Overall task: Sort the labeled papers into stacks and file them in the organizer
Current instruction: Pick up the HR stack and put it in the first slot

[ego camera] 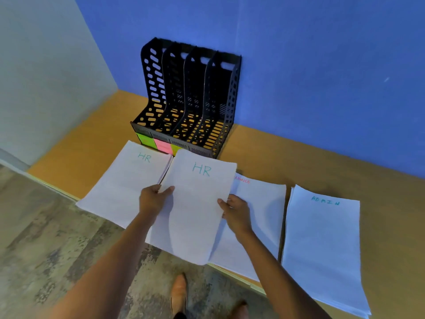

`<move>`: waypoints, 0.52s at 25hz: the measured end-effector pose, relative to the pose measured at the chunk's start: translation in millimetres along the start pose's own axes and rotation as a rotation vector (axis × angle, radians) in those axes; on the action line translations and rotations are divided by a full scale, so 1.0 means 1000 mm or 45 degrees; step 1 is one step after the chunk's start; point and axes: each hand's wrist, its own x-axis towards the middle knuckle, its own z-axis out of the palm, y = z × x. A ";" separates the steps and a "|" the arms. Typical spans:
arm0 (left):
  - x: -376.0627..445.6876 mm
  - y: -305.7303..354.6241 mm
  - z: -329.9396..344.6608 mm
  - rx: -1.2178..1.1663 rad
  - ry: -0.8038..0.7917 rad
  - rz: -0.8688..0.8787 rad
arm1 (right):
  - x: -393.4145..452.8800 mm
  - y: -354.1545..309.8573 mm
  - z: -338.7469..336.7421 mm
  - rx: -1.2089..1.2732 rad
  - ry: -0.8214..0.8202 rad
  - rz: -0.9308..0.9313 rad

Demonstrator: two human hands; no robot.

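A white sheet marked HR (195, 203) is lifted slightly above the desk, held at its left edge by my left hand (154, 199) and at its right edge by my right hand (234, 212). To its left lies a stack topped by another HR sheet (124, 183). Under and to the right of the held sheet lies a stack with red lettering ending in "NANCE" (259, 210). Farther right is the ADMIN stack (322, 240). The black perforated organizer (190, 100), with several upright slots that look empty, stands against the blue wall behind the papers.
Green, pink and yellow-green sticky notes (161, 145) are on the organizer's front lip. The orange desk (299, 157) meets the blue wall behind and a grey wall on the left. Its front edge runs under the paper stacks. My shoes (179, 293) stand on the floor below.
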 end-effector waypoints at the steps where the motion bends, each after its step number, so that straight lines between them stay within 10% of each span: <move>1: 0.013 -0.003 -0.011 0.102 0.080 0.028 | 0.002 -0.005 0.019 -0.012 -0.030 0.010; 13: 0.144 -0.002 -0.124 0.582 0.284 -0.044 | 0.040 -0.062 0.215 -0.131 -0.002 0.108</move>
